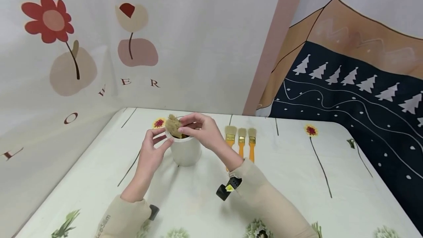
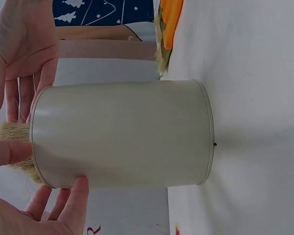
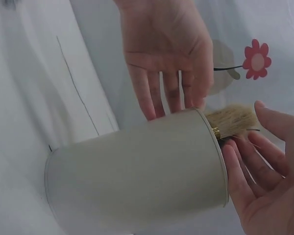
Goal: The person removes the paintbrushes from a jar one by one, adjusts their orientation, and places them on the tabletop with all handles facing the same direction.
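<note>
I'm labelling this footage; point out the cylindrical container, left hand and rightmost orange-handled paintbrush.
Cylindrical container (image 1: 186, 153): head view, outer wall.
Left hand (image 1: 154, 153): head view, near the thumb's base.
Rightmost orange-handled paintbrush (image 1: 252, 140): head view, ferrule.

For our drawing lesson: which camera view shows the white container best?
The left wrist view: the container fills much of it, rim to base in frame. The head view shows it smaller, from above; the right wrist view crops part of it.

The left hand (image 1: 153, 151) and right hand (image 1: 204, 131) crowded the container (image 1: 186, 152) left of centre; three brushes (image 1: 242, 139) blocked centre-right; lower right, bare table (image 1: 353, 201) gave passage.
</note>
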### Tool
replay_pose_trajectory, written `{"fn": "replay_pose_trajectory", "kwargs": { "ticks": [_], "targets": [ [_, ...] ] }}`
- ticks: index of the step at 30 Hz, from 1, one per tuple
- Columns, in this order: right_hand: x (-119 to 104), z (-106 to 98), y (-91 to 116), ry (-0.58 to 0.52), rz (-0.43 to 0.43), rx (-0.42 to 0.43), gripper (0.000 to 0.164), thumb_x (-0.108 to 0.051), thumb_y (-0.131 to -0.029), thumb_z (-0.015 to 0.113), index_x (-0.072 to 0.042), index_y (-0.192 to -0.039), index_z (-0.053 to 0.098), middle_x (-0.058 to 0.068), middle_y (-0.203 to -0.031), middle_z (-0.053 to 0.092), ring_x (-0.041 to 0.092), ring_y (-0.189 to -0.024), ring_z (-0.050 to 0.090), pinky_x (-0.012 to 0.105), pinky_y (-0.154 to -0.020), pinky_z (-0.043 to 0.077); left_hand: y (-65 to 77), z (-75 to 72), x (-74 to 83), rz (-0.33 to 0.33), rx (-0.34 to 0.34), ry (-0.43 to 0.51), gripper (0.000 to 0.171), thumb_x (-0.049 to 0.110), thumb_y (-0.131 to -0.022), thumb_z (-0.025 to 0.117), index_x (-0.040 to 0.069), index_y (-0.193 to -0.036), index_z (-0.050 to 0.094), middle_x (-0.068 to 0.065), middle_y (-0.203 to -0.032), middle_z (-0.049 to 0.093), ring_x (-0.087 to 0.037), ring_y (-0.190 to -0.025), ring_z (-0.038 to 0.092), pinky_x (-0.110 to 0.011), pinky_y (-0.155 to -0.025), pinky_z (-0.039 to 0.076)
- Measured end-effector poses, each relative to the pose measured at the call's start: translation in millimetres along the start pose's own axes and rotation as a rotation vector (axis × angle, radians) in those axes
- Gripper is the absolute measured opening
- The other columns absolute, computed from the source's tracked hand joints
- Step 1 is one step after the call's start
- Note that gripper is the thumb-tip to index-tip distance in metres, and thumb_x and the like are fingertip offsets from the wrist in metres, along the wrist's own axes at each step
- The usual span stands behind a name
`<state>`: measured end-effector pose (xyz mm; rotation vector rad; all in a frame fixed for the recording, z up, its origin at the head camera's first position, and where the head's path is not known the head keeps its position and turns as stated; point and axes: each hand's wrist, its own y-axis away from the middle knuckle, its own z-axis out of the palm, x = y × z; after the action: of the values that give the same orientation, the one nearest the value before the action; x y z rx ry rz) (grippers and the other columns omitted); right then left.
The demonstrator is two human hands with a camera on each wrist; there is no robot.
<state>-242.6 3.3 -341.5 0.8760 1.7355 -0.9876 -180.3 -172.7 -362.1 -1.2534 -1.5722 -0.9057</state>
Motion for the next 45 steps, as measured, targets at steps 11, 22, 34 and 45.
{"fn": "replay_pose_trajectory", "kwargs": {
  "ticks": [11,22,34,45],
  "targets": [
    [-7,23,1,0.293,-0.030,0.101,0.025,-0.021,-0.084,0.080,-0.013,-0.105,0.069,0.003,-0.096,0.077,0.011,-0.083,0.073,0.017,-0.070,0.053,2.0,-5.8,-2.9,-0.005,-0.006,-0.002,0.053,0.019,-0.099,0.059,0.002,-0.143,0.035,-0.014,-0.152,0.041,-0.033,-0.143,0.041,-0.049,-0.108,0.041],
    [-1,21,3,0.261,-0.085,0.157,0.023,-0.014,-0.089,0.075,-0.010,-0.107,0.060,0.006,-0.100,0.078,0.017,-0.088,0.074,0.020,-0.071,0.054,0.6,-2.2,-4.5,0.001,0.006,0.010,0.052,0.016,-0.098,0.060,0.001,-0.142,0.037,-0.015,-0.151,0.042,-0.034,-0.142,0.043,-0.050,-0.109,0.041],
    [-2,16,4,0.174,-0.170,0.192,0.019,-0.007,-0.089,0.073,-0.007,-0.102,0.058,0.010,-0.097,0.077,0.021,-0.086,0.073,0.018,-0.071,0.054,-2.3,0.2,-2.0,0.005,0.007,0.010,0.051,0.018,-0.098,0.061,0.003,-0.142,0.038,-0.014,-0.151,0.044,-0.032,-0.142,0.043,-0.050,-0.108,0.041],
    [-5,13,-1,0.097,-0.174,0.199,0.025,0.000,-0.093,0.065,-0.003,-0.115,0.056,0.017,-0.108,0.066,0.029,-0.097,0.072,0.024,-0.081,0.058,-4.3,1.2,-1.0,0.000,0.007,0.023,0.052,0.018,-0.097,0.061,0.003,-0.142,0.038,-0.014,-0.151,0.043,-0.032,-0.142,0.043,-0.050,-0.109,0.041]
  ]
}}
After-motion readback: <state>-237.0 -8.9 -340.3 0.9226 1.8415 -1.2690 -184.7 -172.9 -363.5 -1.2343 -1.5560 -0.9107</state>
